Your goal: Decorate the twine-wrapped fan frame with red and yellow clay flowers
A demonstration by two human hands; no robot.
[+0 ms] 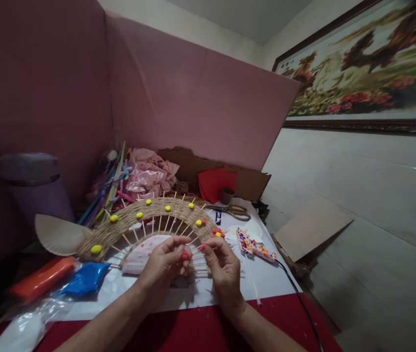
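My left hand (167,259) has its fingers curled around a small lump of red clay (185,255). Close beside it on the right, my right hand (224,274) pinches another bit of red clay (203,248) between thumb and finger. Just beyond both hands lies a woven twine arch (120,224) with thin sticks poking out along both edges. Yellow discs (167,209) dot the arch, and red pieces surround a yellow one near its right end. A pale half-round piece with pink spots (145,252) sits inside the arch, partly behind my left hand.
Orange (44,279) and blue (85,279) clay packs lie at the left. Scissors (234,210), red paper (213,183) and a brown pot (227,195) are behind. A patterned glue gun (253,247) with a black cord lies right. A purple bin (41,200) stands far left.
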